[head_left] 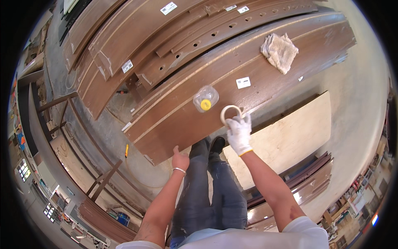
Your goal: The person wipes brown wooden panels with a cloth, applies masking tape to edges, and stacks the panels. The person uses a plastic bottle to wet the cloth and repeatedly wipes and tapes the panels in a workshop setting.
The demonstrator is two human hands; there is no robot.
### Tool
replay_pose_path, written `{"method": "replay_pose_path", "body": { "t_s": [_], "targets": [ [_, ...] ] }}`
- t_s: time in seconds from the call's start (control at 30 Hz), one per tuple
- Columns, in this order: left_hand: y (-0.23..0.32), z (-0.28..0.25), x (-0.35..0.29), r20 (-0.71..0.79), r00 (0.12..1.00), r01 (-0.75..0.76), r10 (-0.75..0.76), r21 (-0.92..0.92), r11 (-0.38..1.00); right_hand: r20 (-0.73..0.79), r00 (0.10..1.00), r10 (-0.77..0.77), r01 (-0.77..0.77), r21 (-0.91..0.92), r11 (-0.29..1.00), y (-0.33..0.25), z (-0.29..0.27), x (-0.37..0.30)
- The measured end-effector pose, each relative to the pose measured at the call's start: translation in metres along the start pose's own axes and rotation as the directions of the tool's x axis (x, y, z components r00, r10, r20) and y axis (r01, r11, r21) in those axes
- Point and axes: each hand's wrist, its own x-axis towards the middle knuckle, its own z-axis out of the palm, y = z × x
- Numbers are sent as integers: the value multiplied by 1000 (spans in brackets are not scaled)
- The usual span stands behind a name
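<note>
From your left hand (180, 161), the brown panel (163, 124) offers open passage until a clear bottle (207, 93) with a yellow cap (205, 104) blocks the way. Farther right, beyond a flat white label (243, 82), a rumpled cloth (279, 52) obstructs the surface.

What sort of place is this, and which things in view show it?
Probably a woodworking or furniture workshop: there are stacked brown boards, a holed board with a row of openings, and a rag lying on a long labelled board.

Pale ring (223, 115) partly hidden by right hand (239, 135)
</note>
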Motion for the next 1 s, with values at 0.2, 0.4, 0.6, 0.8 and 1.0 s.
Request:
{"method": "replay_pose_path", "body": {
  "t_s": [0.2, 0.4, 0.6, 0.8, 1.0],
  "targets": [
    [18, -58, 27, 153, 988, 23, -35, 77, 997, 199, 974, -107, 134, -130, 982, -7, 21, 30],
    [74, -73, 33, 201, 962, -177, 183, -47, 983, 46, 983, -180, 184, -142, 973, 9, 7, 40],
    [174, -63, 50, 4, 928, -350, 373, -335, 875, 93, 984, -150, 165, -189, 968, 22, -10, 62],
    [204, -36, 75, -91, 915, -396, 393, -390, 831, 147, 971, -187, 210, -156, 965, 29, -19, 82],
    [211, -23, 88, -258, 853, -523, 455, -438, 732, -41, 993, -110, 108, -57, 993, 66, -38, 111]
  ]
}}
